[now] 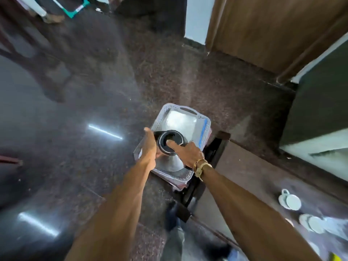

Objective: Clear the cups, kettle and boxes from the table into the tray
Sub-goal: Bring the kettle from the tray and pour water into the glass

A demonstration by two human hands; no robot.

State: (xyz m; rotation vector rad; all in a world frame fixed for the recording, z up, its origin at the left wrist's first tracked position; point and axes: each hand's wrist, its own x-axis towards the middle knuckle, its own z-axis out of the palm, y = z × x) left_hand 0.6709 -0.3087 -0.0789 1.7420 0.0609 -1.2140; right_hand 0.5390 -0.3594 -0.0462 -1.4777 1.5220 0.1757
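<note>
A steel kettle (170, 163) with a black rim and an open top sits low in the white perforated tray (188, 111), which lies on the dark stone floor. My left hand (149, 147) grips the kettle's left side by its black handle. My right hand (190, 154) holds the right side, with a finger hooked into the opening. Two white cups (291, 201) (313, 224) stand on the brown table (244, 166) at the right. Further white pieces at the table's lower right are blurred.
The tray rests beside the table's dark end frame (216, 147). A wooden door (273, 31) and a dark cabinet (320, 106) stand at the right. Someone's foot (52, 17) and a green frame (77, 8) are far off at the top left. A yellow item (337, 258) shows at the bottom right.
</note>
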